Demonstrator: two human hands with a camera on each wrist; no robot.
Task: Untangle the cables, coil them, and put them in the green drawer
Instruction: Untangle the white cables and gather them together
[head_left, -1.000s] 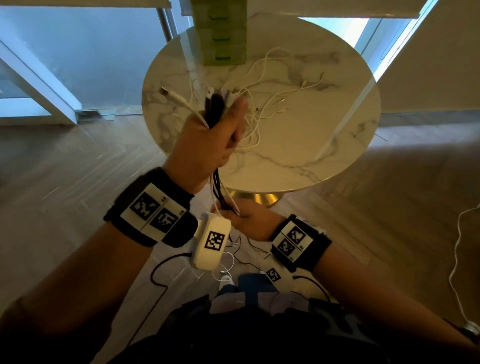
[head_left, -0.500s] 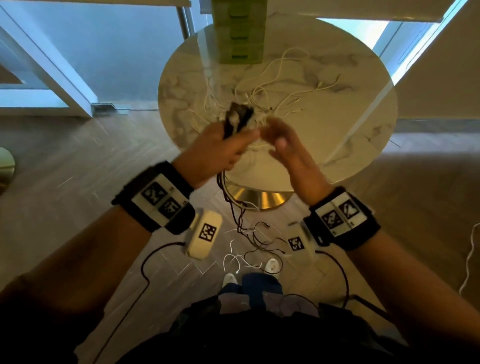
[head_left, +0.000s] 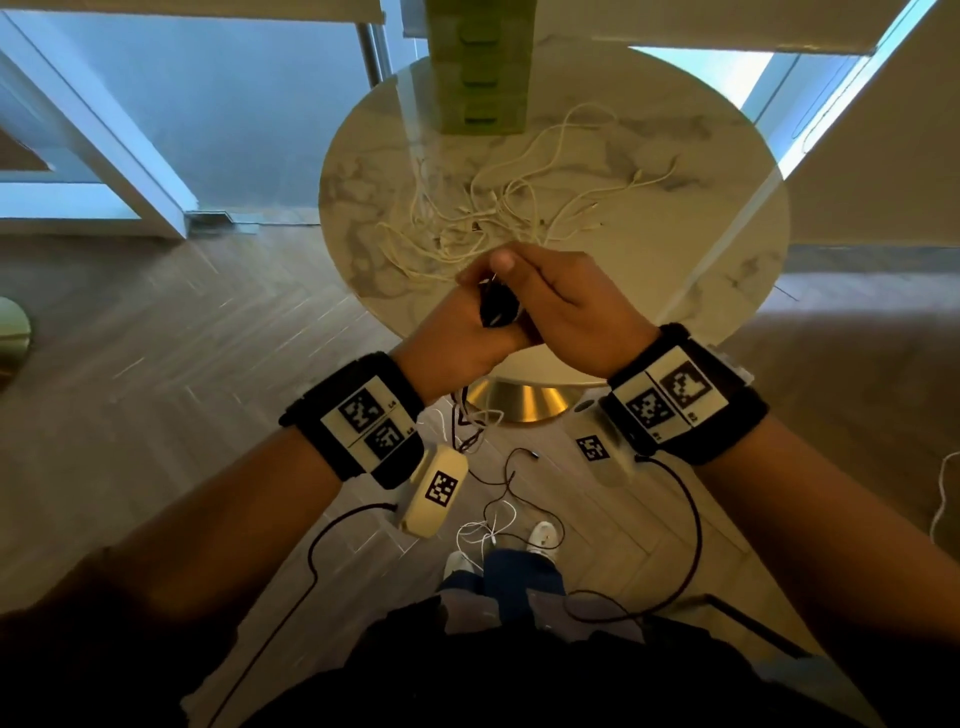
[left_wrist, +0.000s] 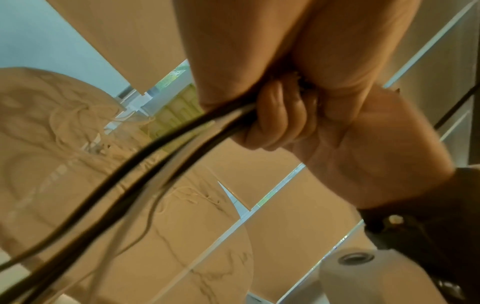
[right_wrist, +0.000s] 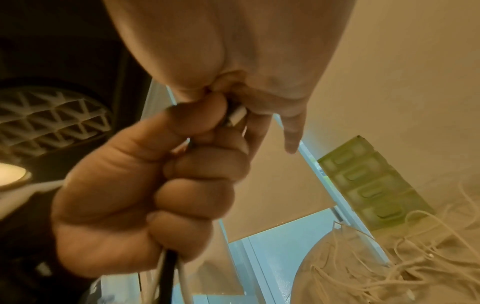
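My left hand (head_left: 467, 332) is a fist round a bundle of black and white cables (head_left: 496, 306), held above the near edge of the marble table (head_left: 675, 270). The bundle's loose lengths (head_left: 475, 431) hang down to the floor. My right hand (head_left: 550, 296) lies over the bundle's top, and its thumb and fingers pinch the cable ends, among them a white connector (right_wrist: 237, 115). Black strands (left_wrist: 124, 179) run out of the left hand's grip. A tangle of white cables (head_left: 509, 208) lies on the table. The green drawer unit (head_left: 478, 78) stands at the table's far edge, with all its drawers shut.
The table's gold base (head_left: 524, 400) stands just beyond my feet (head_left: 540, 535) on the wooden floor. One more white cable (head_left: 940, 493) lies on the floor at the far right. Glass panels and a white frame rise behind the table.
My right hand has come up from the hanging strands below the left hand and closed over the bundle's top. The left hand has dropped a little lower and nearer to me.
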